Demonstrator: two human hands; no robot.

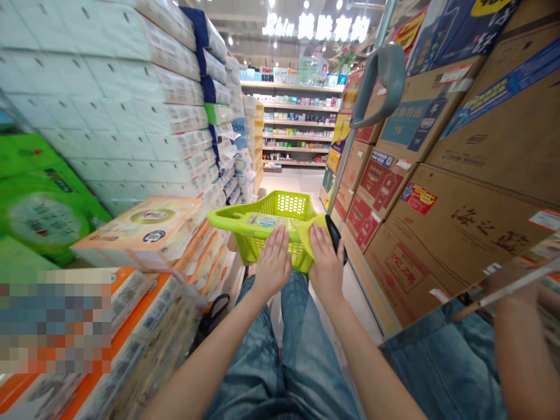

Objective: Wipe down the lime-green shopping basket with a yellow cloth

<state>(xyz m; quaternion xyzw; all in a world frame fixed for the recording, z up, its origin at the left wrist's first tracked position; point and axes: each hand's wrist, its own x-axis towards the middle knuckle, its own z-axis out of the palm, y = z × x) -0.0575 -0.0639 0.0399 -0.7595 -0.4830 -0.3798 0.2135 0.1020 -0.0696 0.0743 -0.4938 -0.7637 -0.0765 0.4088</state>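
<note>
A lime-green shopping basket stands in the aisle just ahead of my knees. My left hand lies on its near rim with the fingers stretched over the edge. Beside it, my right hand wraps the near right corner of the rim. A black part of the basket sticks out just right of that hand. A clear packet lies inside the basket. The grey pull handle rises up to the right.
White tissue packs are stacked high on the left, with orange-wrapped packs and green packs lower down. Brown cartons wall the right side. Shelves close the aisle's far end. A mirrored surface sits lower right.
</note>
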